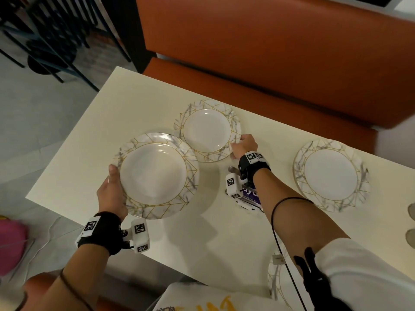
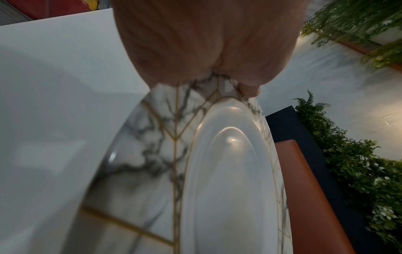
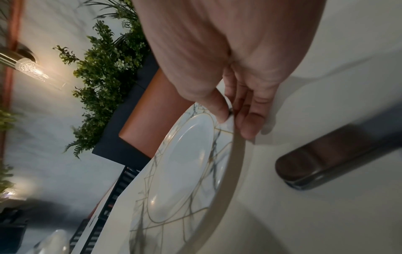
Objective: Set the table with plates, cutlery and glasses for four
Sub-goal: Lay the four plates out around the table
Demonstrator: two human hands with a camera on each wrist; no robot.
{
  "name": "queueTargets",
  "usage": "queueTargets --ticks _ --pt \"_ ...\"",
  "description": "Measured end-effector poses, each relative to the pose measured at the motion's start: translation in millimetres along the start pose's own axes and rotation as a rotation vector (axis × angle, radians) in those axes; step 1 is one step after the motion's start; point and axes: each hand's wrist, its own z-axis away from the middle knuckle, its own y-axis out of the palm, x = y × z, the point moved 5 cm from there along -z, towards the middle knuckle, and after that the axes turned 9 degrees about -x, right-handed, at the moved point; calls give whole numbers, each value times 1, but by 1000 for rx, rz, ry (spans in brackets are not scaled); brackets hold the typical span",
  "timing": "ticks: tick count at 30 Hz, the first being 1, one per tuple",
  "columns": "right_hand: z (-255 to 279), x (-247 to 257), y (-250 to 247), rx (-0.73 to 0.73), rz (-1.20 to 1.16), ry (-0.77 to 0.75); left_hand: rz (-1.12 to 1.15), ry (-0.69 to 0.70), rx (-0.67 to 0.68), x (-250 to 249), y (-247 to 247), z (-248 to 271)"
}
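Observation:
Three marble-patterned plates with gold lines show on the cream table [image 1: 94, 122]. My left hand [image 1: 112, 189] grips the near-left plate [image 1: 155, 176] by its left rim, thumb on top, and holds it just above the table; the same plate [image 2: 228, 171] fills the left wrist view. My right hand [image 1: 243, 145] pinches the right rim of the far plate [image 1: 206, 130], thumb on top and fingers beneath, as the right wrist view shows on that plate [image 3: 185, 171]. A third plate [image 1: 330, 175] lies flat at the right.
An orange bench [image 1: 269, 63] runs along the table's far side. A fourth plate [image 1: 276, 281] pokes out at the near edge, under my right arm. A small purple card stand [image 1: 250, 196] sits below my right wrist. Dark chair legs [image 1: 56, 41] stand at the upper left.

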Motion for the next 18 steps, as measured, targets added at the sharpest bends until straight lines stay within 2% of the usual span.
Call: queueTargets --ticks 5,8,12,14,18 --pt "1 4 -3 55 2 14 21 -14 21 4 0 -1" --pt "10 6 -12 27 -35 33 39 -23 34 7 -1 -1" --pt "37 16 -31 -75 -60 -108 5 -13 56 10 -3 -1" --pt "59 19 -31 -27 -82 -205 -36 0 78 14 -4 -4" --pt "108 16 -17 222 -81 -327 -133 9 159 21 0 -4"
